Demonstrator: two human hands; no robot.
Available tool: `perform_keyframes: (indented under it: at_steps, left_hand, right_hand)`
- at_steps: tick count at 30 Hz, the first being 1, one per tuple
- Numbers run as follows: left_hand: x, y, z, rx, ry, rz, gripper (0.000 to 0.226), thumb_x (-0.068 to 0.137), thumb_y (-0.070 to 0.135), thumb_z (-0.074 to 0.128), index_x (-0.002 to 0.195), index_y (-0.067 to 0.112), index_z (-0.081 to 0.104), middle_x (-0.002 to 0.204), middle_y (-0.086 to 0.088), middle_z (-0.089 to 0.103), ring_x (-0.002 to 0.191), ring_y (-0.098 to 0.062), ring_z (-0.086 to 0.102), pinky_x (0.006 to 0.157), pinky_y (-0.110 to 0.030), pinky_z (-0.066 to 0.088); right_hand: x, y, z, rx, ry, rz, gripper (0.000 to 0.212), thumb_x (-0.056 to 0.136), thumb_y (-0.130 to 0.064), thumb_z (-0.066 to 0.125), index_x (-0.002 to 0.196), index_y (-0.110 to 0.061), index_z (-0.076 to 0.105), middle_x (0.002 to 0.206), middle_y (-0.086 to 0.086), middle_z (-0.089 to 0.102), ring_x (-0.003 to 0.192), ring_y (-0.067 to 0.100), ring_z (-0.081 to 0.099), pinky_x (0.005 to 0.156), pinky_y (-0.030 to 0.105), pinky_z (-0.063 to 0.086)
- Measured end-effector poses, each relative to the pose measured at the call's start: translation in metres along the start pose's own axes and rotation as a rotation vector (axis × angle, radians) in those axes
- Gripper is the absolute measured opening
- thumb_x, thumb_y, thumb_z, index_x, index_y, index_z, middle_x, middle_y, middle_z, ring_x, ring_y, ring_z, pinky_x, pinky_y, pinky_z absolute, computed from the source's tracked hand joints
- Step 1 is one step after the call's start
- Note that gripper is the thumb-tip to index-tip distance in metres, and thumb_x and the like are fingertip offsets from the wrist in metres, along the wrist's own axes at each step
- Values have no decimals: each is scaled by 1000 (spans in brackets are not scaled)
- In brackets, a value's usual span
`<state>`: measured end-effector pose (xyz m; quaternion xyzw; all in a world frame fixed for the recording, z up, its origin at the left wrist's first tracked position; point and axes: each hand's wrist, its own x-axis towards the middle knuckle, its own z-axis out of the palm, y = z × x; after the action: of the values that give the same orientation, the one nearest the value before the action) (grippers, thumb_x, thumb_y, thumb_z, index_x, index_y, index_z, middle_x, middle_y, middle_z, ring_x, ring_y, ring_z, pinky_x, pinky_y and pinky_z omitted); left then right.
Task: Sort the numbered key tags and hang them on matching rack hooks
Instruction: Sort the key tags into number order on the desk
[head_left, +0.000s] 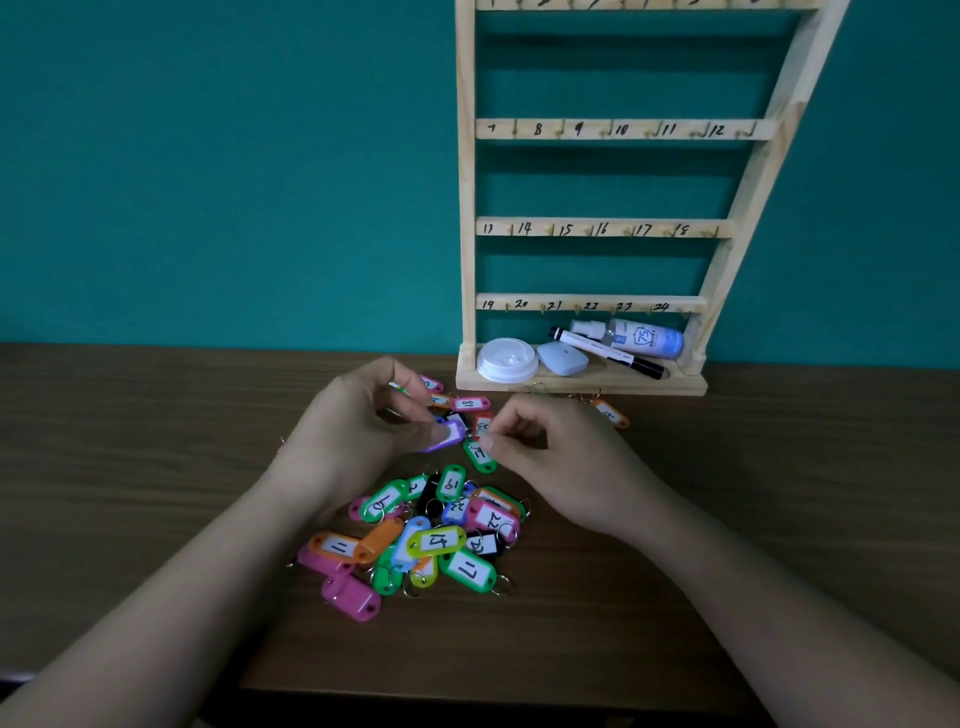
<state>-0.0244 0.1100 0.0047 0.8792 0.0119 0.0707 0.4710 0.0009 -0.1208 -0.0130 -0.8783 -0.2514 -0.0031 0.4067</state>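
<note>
Left hand (353, 431): fingers (434, 432) curled, pinching the purple tag (451, 435) by its body, just above the bench (156, 467). Right hand (550, 457): fingertips pinched together just beside the tag's free end; whether they hold its ring, cannot tell. Pile of tags (436, 540) lies just below both sets of fingers; rack (466, 208) stands beyond them. Judgement: tag is light, stiff, smooth plastic. Grip the flat faces, hang by the ring.

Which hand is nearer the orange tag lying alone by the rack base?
Right. The right hand is just left of the orange tag, slightly nearer the camera; the left hand is farther left, past the right hand, gripping a purple tag.
</note>
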Motion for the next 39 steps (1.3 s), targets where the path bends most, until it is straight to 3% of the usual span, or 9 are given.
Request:
perform_keyframes:
  at_steps: [5, 9, 13, 18, 21, 25, 30, 33, 39]
  left_hand:
    - [-6, 5, 19, -293, 4, 2, 23, 81, 18, 90, 88, 15, 68, 88, 0, 75, 74, -12, 64, 78, -34, 50]
    - [-5, 2, 25, -437, -13, -62, 22, 83, 10, 88, 92, 12, 67, 95, -14, 76, 88, -42, 73, 92, -59, 60]
    - [-6, 3, 27, -461, -40, -83, 26, 83, 8, 87, 97, 10, 65, 88, -8, 77, 76, -18, 73, 80, -43, 60]
    - [-8, 4, 30, -390, -77, -57, 26, 84, 8, 86, 98, 7, 65, 87, -6, 77, 84, -23, 78, 77, -40, 60]
    - [-8, 3, 29, -348, -123, -40, 19, 88, 11, 82, 98, 8, 66, 90, -8, 78, 88, -24, 80, 82, -42, 56]
    - [-3, -7, 21, -49, -91, 75, 11, 92, 26, 81, 91, 24, 70, 86, 3, 78, 87, -13, 74, 88, -41, 56]
    - [1, -12, 17, 159, -28, 113, 11, 94, 36, 76, 87, 29, 72, 84, 14, 73, 81, -1, 67, 74, -24, 50]
    - [4, -18, 15, 221, -32, 119, 10, 95, 36, 76, 87, 31, 71, 83, 19, 71, 83, 1, 65, 71, -21, 47]
    - [7, -24, 16, 264, -23, 132, 10, 94, 35, 78, 86, 33, 72, 84, 23, 71, 83, 3, 65, 69, -20, 45]
  right_hand:
    - [-1, -1, 2, 42, -34, 14, 18, 99, -40, 71, 89, -27, 80, 81, -11, 76, 78, 3, 69, 75, 32, 55]
    - [-2, 1, 1, 102, 41, 23, 12, 100, -34, 72, 96, -29, 81, 84, -12, 78, 82, 5, 72, 84, 44, 59]
    - [-1, 3, -2, 196, 108, 76, 9, 98, -30, 75, 103, -24, 79, 87, -7, 80, 80, 5, 76, 87, 39, 61]
    - [-2, 1, -3, 306, 101, 130, 7, 98, -27, 75, 103, -21, 78, 89, -5, 81, 79, 7, 77, 75, 24, 52]
    - [-2, 4, -11, 313, 88, 191, 5, 98, -25, 75, 102, -23, 78, 87, -4, 81, 76, 9, 76, 71, 27, 53]
    - [1, 23, -46, 220, 151, 288, 7, 99, -24, 73, 102, -27, 78, 88, -6, 79, 78, 10, 74, 70, 30, 53]
    - [5, 68, -86, 23, 343, 425, 6, 99, -28, 73, 98, -25, 79, 93, -6, 75, 87, 13, 70, 71, 30, 51]
    - [10, 89, -90, -94, 363, 476, 9, 98, -29, 73, 96, -26, 81, 100, -7, 75, 94, 12, 68, 81, 36, 54]
    - [14, 102, -86, -263, 350, 508, 12, 98, -26, 71, 91, -23, 80, 94, -5, 73, 91, 11, 66, 78, 33, 52]
